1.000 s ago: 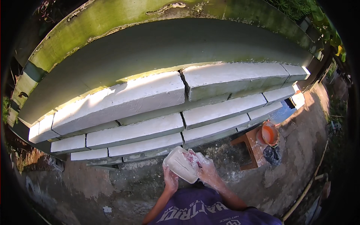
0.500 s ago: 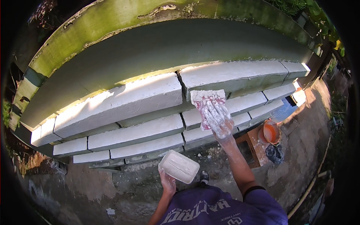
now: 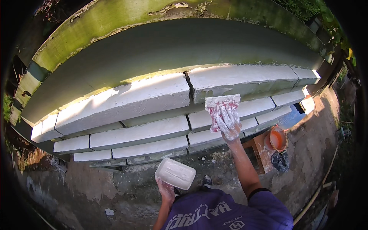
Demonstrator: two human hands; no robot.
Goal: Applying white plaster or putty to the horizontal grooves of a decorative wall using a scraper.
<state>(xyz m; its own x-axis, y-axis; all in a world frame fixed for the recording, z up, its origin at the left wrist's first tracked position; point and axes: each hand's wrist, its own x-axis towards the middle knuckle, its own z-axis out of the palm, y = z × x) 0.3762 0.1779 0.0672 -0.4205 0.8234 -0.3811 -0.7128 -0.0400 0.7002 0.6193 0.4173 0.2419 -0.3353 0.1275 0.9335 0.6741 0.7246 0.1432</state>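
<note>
My right hand (image 3: 229,124), white with paste, presses its fingers over a flat pinkish-red spreader (image 3: 213,112). White paste coats much of the spreader, thickest along its wide far edge. It is held up at the front of the stepped white wall ledges (image 3: 237,82), just right of a dark vertical gap; whether it touches them I cannot tell. Low and left of centre, my left hand (image 3: 165,188) grips a shallow white rectangular tray (image 3: 175,173) by its near left corner. Whitish paste appears to lie in the tray.
Beyond the ledges rises a grey wall face under a mossy green curved rim (image 3: 115,28). To the right, an orange bucket (image 3: 277,138) stands by a brown hollow block (image 3: 257,151) and a dark plastic bag (image 3: 280,161). Concrete ground (image 3: 126,191) lies around my feet.
My right hand and the spreader have shifted slightly right, away from the dark gap. My left hand and the tray have drifted a little left and down in view.
</note>
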